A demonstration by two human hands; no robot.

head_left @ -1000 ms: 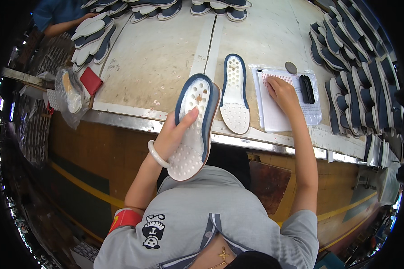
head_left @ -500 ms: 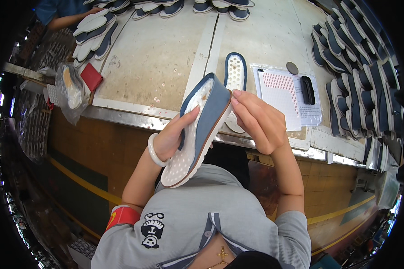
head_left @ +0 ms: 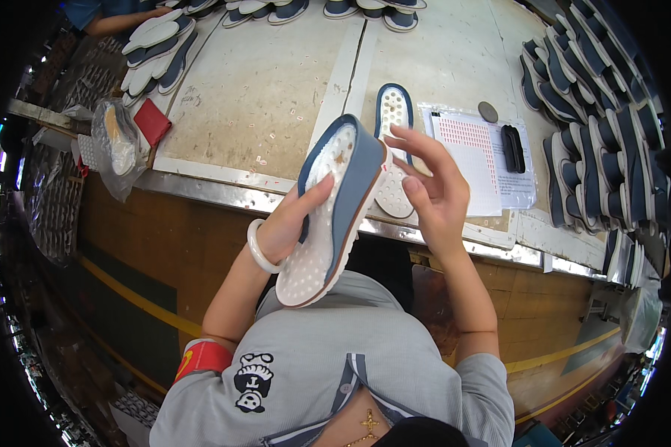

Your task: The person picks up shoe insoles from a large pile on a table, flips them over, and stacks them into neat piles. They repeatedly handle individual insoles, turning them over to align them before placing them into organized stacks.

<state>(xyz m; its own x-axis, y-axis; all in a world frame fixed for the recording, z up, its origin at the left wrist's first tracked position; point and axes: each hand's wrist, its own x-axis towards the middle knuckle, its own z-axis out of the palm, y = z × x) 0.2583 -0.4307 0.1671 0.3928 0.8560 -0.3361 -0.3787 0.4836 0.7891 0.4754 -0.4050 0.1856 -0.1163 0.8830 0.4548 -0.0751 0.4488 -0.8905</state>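
My left hand (head_left: 282, 227) grips a wedge shoe sole (head_left: 348, 190) by its side, the thumb pressed on the white dotted inside. Its wall is blue, with a thin brown line above a white ridged bottom. The thick heel end points away from me. Beside that heel, my right hand (head_left: 436, 186) is open with the fingers apart and holds nothing I can see. A small pale and red mark (head_left: 385, 169) shows on the heel's lower edge. Another sole (head_left: 394, 100) lies on the table behind, partly hidden by my right hand.
On the worktable (head_left: 253, 112) lie a sheet of small red labels (head_left: 466, 134), a black case (head_left: 512, 149) and a round grey disc (head_left: 488, 112). Stacked soles (head_left: 604, 164) stand right, more (head_left: 156, 52) far left by another person's arm (head_left: 123, 22). A red packet (head_left: 152, 121) lies left.
My right hand has come off the heel edge and its pinched fingers have spread. The sole has turned slightly in my left hand, and the small mark on its heel now shows.
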